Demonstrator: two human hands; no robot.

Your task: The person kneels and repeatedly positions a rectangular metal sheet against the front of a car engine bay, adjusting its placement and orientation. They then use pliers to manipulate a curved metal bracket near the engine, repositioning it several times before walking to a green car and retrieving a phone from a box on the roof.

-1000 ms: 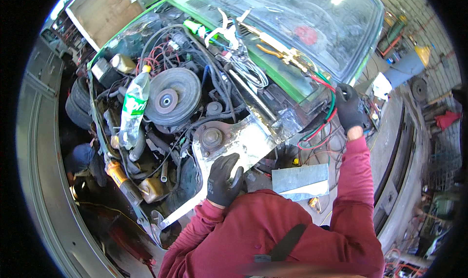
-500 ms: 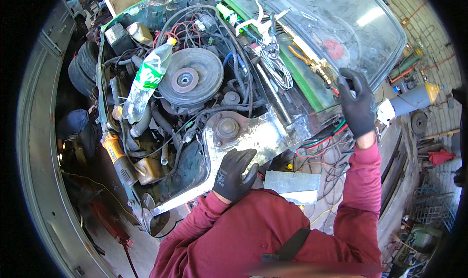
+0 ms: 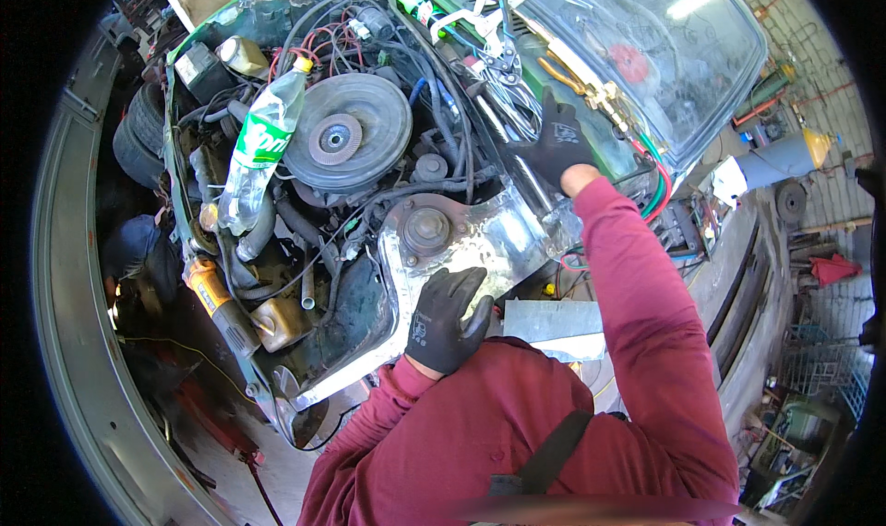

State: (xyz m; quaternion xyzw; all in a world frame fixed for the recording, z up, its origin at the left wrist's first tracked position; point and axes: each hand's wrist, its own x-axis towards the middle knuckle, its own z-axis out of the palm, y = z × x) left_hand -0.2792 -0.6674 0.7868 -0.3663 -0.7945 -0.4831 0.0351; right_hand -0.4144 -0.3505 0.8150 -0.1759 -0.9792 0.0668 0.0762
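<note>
- At 1 o'clock, the right hand (image 3: 557, 143) has swung inward from beside the brass torch (image 3: 604, 103); the wire bundle (image 3: 514, 111) and shiny tube (image 3: 532, 190) now seem its nearest things.
- Its thumb and fingers are apart; whether it touches either, I cannot tell.
- At 6 o'clock, the left hand (image 3: 447, 323) stays over the bare-metal panel (image 3: 494, 240), thumb and fingers apart; contact unclear.
- Counted: two gloved hands, one torch, one tube; one clear plastic bottle (image 3: 247, 189) at 10 o'clock, one angle grinder (image 3: 220, 303) toward 8.
</note>
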